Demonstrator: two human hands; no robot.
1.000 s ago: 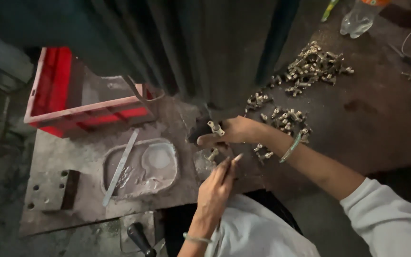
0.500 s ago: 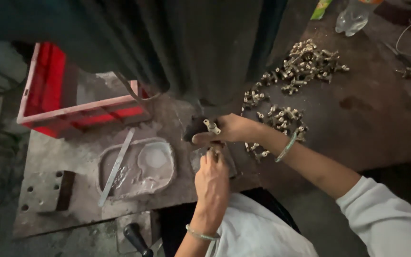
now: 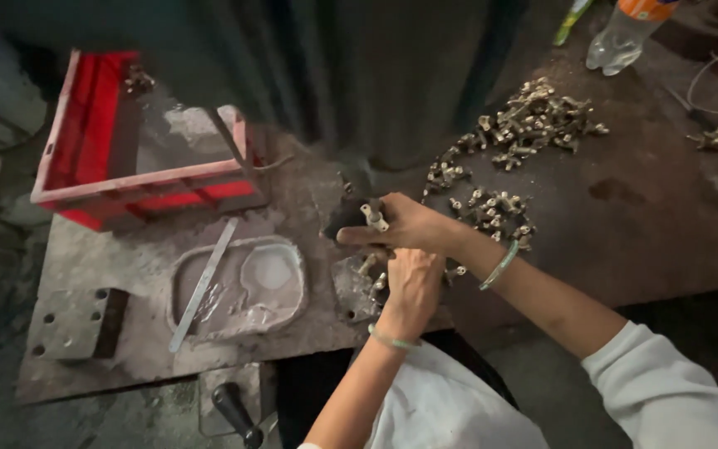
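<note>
- Spanning everything beneath the grip, a grimy metal workbench (image 3: 641, 224) carries the work.
- Up and left of the grip sits a red plastic crate (image 3: 126, 187).
- Behind the grip lies a heap of small brass fittings (image 3: 533, 120).
- Right hand (image 3: 413, 226) pinches one brass fitting (image 3: 373, 216) between closed fingers.
- Left hand (image 3: 411, 283), just below, curls over another piece; its hold is unclear.

Right hand (image 3: 405, 226): reaches in from the lower right, forearm bare, white sleeve pushed above the elbow, bangle on the wrist; fingers curled closed, knuckles up. Left hand (image 3: 410, 283): rises from below, directly beneath the right hand and touching it, back facing the camera, fingers bent downward, thin bangle at the wrist.
</note>
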